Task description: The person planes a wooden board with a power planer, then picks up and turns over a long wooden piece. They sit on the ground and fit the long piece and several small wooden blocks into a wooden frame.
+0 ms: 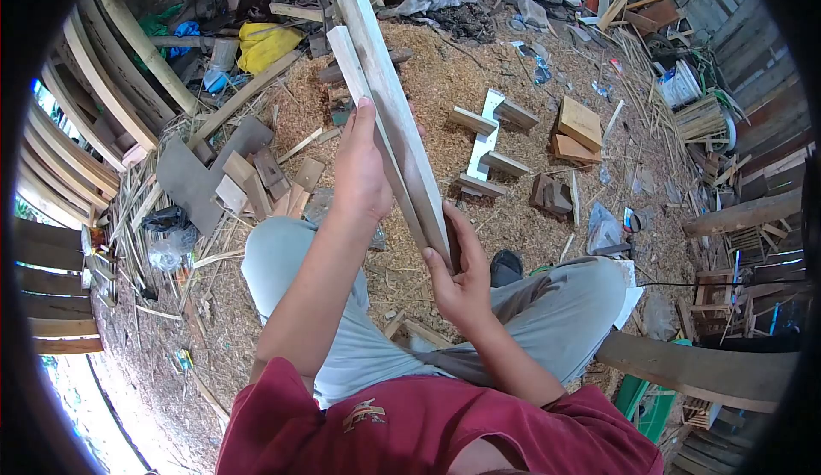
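From the head camera we look down on two long boards (395,116), held face to face and slanting up and away from our lap. Our left hand (359,167) is closed around them about halfway up, thumb lying along the near edge and the fingers hidden behind. Our right hand (460,283) grips their lower end, with the fingers curled over the front face. The boards hang in the air above our knees, clear of the ground. Below them lies sawdust (445,73), with a white rack (486,146) holding short wooden pieces, two blocks (578,129) to its right and scrap offcuts (248,180) to the left. A yellow bag (263,43) lies farther back.
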Demonstrator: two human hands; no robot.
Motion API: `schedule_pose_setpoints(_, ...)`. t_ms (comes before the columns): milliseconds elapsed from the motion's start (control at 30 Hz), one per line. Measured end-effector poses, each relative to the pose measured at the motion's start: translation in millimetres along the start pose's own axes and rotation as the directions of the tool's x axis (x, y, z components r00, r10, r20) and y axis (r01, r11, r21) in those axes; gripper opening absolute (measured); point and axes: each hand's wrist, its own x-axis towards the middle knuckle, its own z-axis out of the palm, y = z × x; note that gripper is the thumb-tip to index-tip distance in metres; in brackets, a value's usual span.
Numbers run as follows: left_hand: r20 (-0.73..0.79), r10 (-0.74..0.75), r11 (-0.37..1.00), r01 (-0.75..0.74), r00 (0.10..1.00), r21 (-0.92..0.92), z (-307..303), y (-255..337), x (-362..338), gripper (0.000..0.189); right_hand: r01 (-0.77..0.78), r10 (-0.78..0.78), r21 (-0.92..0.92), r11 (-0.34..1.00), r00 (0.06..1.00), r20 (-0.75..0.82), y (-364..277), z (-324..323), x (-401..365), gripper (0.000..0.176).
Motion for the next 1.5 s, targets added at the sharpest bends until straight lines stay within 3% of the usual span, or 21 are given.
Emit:
schedule_pose_setpoints(67, 0.006, -0.031, 0.999, 0.031, 1.0, -0.018, -2, 4, 1, 0.051, -0.039, 0.035, 0.164, 0.986, 0.999, 0.025, 0, 0, 3, 0.062)
schedule_pose_setpoints(167, 0.023, -0.055, 0.998, 0.056, 0.998, -0.034, -3, 9, 1, 0.051, -0.126, 0.104, 0.252, 0.959, 0.99, 0.099, -1, -7, 10, 0.063)
schedule_pose_setpoints(433, 0.034, -0.034, 0.999, 0.032, 0.999, 0.035, -4, 10, 2, 0.051, -0.179, 0.135, 0.34, 0.923, 0.98, 0.148, 9, -7, 12, 0.062)
schedule_pose_setpoints(633, -0.029, 0.097, 0.956, -0.085, 0.995, 0.282, 11, 21, -9, 0.052, -0.179, 0.145, 0.458, 0.871, 0.983, 0.109, 19, 1, 8, 0.062)
schedule_pose_setpoints(733, -0.035, 0.163, 0.871, -0.127, 0.986, 0.474, -8, 18, 2, 0.053, -0.215, 0.178, 0.544, 0.811, 0.977, 0.12, 14, 3, 7, 0.062)
schedule_pose_setpoints(867, -0.106, 0.224, 0.88, -0.154, 0.969, 0.449, -2, 18, -4, 0.051, -0.271, 0.236, 0.618, 0.738, 0.962, 0.14, 7, 3, 7, 0.062)
schedule_pose_setpoints(967, -0.126, 0.242, 0.887, -0.167, 0.962, 0.431, 4, 18, -9, 0.052, -0.266, 0.271, 0.584, 0.767, 0.959, 0.082, 9, 3, 7, 0.065)
schedule_pose_setpoints(1133, -0.16, 0.323, 0.867, -0.224, 0.933, 0.444, 4, 6, -8, 0.048, -0.221, 0.233, 0.673, 0.705, 0.97, 0.075, 12, 3, 4, 0.06)
schedule_pose_setpoints(1267, -0.054, 0.322, 0.878, -0.277, 0.945, 0.391, -7, -10, 2, 0.044, -0.19, 0.206, 0.685, 0.703, 0.977, 0.059, 13, -1, 3, 0.051)
schedule_pose_setpoints(1367, -0.028, 0.277, 0.91, -0.253, 0.96, 0.329, 3, -3, -7, 0.043, -0.166, 0.207, 0.504, 0.847, 0.978, -0.026, 15, -2, 4, 0.046)
schedule_pose_setpoints(1500, -0.055, 0.258, 0.944, -0.24, 0.964, 0.225, 10, -4, -10, 0.043, -0.139, 0.151, 0.367, 0.92, 0.988, -0.004, 17, -4, 5, 0.055)
